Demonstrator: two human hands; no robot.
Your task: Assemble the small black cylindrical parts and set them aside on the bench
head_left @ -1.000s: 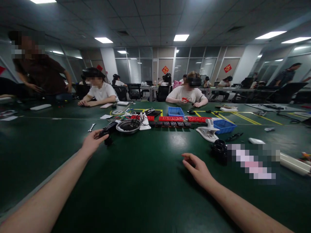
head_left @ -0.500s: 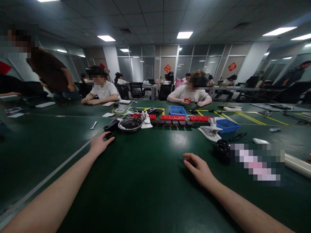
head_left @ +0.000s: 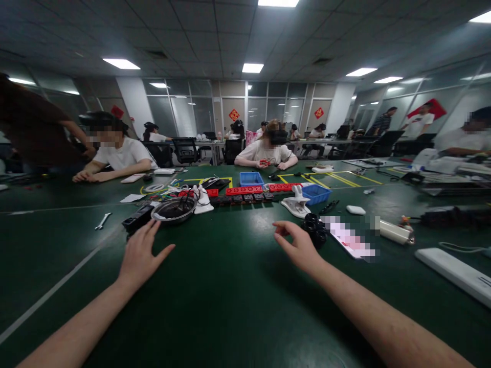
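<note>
My left hand (head_left: 138,253) is open, thumb spread and fingers stretched toward the near rim of a round metal-rimmed dish (head_left: 174,210) that has black cables in it. I cannot tell whether the fingertips touch the rim. A black box-shaped device (head_left: 138,219) lies just past these fingers. My right hand (head_left: 297,245) hovers over or rests on the green table (head_left: 230,286), fingers loosely bent and apart, holding nothing. Right beside it stand black round parts (head_left: 315,230), partly behind the hand. A white clip stand (head_left: 296,203) is just beyond.
Red socket strips (head_left: 245,190) and a black strip run across the middle, with blue trays (head_left: 251,179) near them. A white base (head_left: 202,200) stands by the dish. A wrench (head_left: 103,221) lies left; a phone (head_left: 347,237) and a white bar (head_left: 456,273) lie right. Co-workers sit opposite.
The view has turned right. My left hand was on a small black round object; now it is off it with its fingers spread. My right hand appears closer to the black round parts.
</note>
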